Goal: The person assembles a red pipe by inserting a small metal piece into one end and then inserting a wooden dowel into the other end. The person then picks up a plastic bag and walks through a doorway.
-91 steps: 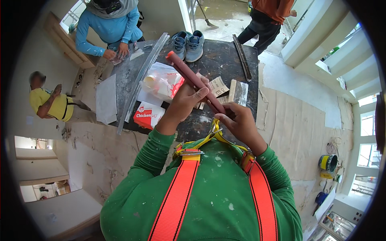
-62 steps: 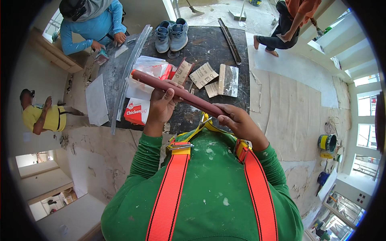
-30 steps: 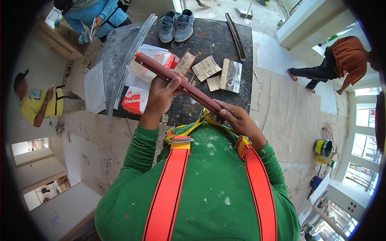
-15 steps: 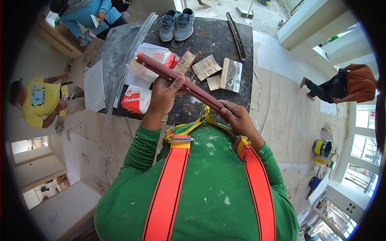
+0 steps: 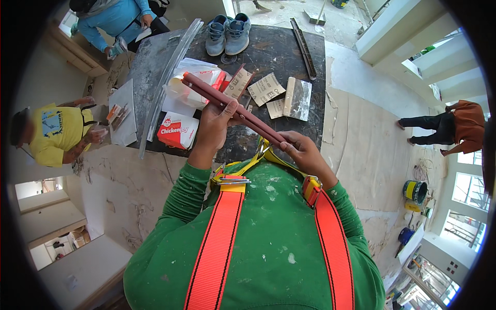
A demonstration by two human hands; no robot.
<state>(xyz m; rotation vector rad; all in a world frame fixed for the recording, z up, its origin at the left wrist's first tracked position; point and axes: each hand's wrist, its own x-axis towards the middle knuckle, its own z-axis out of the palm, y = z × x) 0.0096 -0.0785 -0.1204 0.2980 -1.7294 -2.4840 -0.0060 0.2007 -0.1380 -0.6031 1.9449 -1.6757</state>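
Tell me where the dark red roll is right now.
The dark red roll is above centre in the head view, held by the left hand and right hand over the black table, orange end toward upper left.

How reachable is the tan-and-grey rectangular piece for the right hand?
Likely yes: the piece lies just beyond the right hand, nothing visible between. That hand's fingers hold the brown roll, so they'd probably let go first.

Flr. (image 5: 380,232), R, is part-covered w/ tan sheets (image 5: 372,144); R windows (image 5: 470,188) are brightly daylit; dk. tabletop (image 5: 271,46) seen far ctr.; gray wall (image 5: 61,80), L.
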